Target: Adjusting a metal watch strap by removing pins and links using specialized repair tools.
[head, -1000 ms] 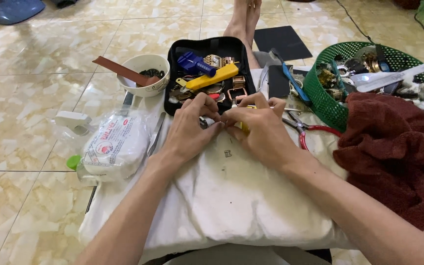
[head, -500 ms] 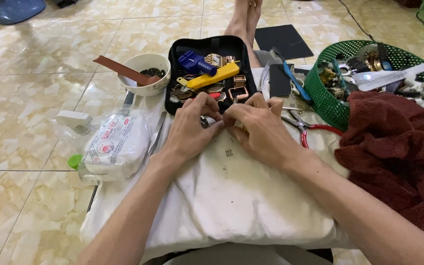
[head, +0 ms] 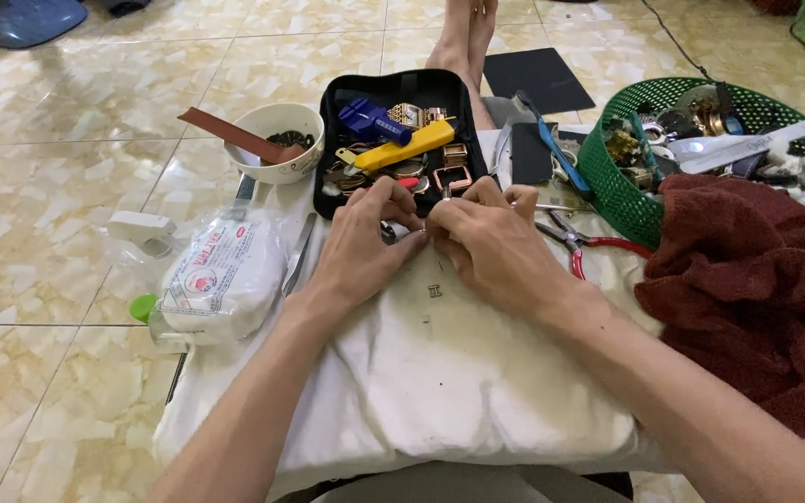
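White cloth [head: 440,373] over tiled floor: a tiny metal part [head: 389,233], likely light, stiff and slippery, is pinched between left hand [head: 365,244] and right hand [head: 486,244] by the black case [head: 328,140]; fingertip grip at its edges advised.
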